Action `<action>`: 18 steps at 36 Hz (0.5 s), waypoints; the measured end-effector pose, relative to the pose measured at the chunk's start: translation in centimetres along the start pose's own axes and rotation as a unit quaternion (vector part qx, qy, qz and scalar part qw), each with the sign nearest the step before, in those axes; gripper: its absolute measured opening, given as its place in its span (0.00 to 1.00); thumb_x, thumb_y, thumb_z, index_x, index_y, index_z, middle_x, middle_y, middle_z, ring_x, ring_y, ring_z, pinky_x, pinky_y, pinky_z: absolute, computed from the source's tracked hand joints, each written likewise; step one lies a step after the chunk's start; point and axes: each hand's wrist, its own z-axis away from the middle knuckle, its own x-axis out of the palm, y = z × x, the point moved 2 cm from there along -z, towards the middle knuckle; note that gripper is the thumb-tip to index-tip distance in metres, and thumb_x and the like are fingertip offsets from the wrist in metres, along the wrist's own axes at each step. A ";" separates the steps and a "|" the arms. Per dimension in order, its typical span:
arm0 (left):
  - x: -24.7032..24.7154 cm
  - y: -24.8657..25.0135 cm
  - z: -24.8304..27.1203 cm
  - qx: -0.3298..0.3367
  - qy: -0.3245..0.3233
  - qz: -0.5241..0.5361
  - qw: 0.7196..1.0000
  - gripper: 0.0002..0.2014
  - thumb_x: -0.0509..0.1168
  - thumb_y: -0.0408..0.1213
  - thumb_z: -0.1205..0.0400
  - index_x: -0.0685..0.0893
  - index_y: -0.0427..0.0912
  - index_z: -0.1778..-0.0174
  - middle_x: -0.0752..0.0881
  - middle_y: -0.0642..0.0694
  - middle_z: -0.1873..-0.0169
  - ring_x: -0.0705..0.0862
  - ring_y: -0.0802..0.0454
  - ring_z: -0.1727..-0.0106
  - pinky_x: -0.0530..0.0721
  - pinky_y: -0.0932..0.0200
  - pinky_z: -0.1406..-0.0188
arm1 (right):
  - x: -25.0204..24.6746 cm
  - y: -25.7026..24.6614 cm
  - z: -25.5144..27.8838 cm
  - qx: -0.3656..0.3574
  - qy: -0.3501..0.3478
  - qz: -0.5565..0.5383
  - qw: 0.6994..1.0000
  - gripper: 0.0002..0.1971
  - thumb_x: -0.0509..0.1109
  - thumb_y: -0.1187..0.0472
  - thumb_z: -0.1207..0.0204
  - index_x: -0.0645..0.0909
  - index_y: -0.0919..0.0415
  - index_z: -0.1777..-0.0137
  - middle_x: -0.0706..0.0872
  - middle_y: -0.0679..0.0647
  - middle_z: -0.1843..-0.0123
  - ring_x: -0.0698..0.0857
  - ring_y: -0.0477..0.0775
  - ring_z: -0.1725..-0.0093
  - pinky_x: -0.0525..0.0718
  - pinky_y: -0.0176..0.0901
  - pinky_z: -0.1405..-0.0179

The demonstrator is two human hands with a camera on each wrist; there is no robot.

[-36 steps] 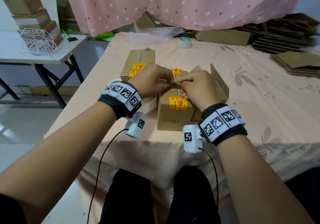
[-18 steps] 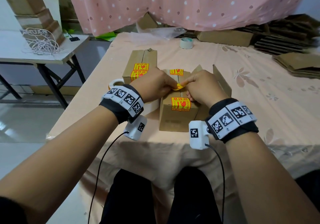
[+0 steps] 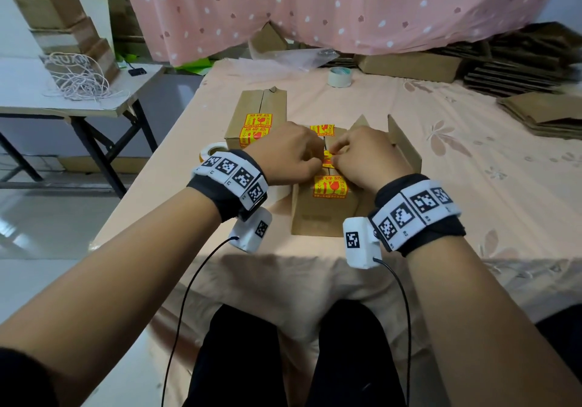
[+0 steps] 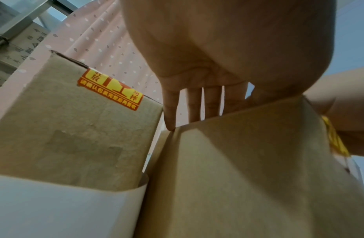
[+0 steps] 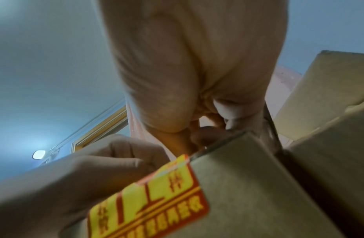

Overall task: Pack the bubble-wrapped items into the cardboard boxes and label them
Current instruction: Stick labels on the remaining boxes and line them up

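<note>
A closed cardboard box stands near the table's front edge. One yellow-and-red sticker is folded over its near end, and another lies on its far end. Over the middle of its top seam, my left hand and right hand meet. Together they pinch a third yellow sticker, which is mostly hidden by the fingers. In the right wrist view the right hand's curled fingers sit on the box's top edge, beside the near-end sticker. No bubble-wrapped item is visible.
A second stickered box stands behind and to the left. An open box is on the right. A sticker roll lies behind my left wrist and a tape roll further back. Flat cardboard is stacked at the right, and a side table stands at the left.
Both hands stayed together over the box top. The sticker between them has come down closer to the seam. The view has drawn slightly nearer.
</note>
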 end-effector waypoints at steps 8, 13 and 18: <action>1.1 -0.1 0.2 -0.012 -0.012 -0.009 1.000 0.25 0.57 0.47 0.24 0.83 0.40 0.35 0.82 0.41 0.47 0.79 0.48 0.46 0.78 0.54 0.45 | 1.1 0.2 0.6 -0.040 0.011 0.038 0.998 0.13 0.67 0.61 0.18 0.87 0.60 0.37 0.86 0.59 0.40 0.83 0.59 0.41 0.75 0.41 0.49; 0.9 0.1 -1.0 -0.050 -0.045 -0.015 0.998 0.21 0.52 0.47 0.12 0.86 0.40 0.37 0.79 0.43 0.39 0.79 0.48 0.38 0.71 0.58 0.37 | 1.0 0.3 0.2 -0.042 -0.020 0.057 0.997 0.09 0.68 0.59 0.18 0.89 0.59 0.47 0.81 0.57 0.54 0.80 0.57 0.51 0.70 0.41 0.57; 1.4 0.3 -0.8 -0.047 -0.041 -0.028 0.998 0.14 0.56 0.37 0.12 0.86 0.36 0.44 0.83 0.38 0.40 0.79 0.41 0.37 0.72 0.53 0.37 | 0.9 0.1 0.1 -0.034 -0.032 0.080 0.996 0.10 0.68 0.64 0.21 0.79 0.64 0.65 0.69 0.53 0.70 0.73 0.57 0.62 0.60 0.41 0.75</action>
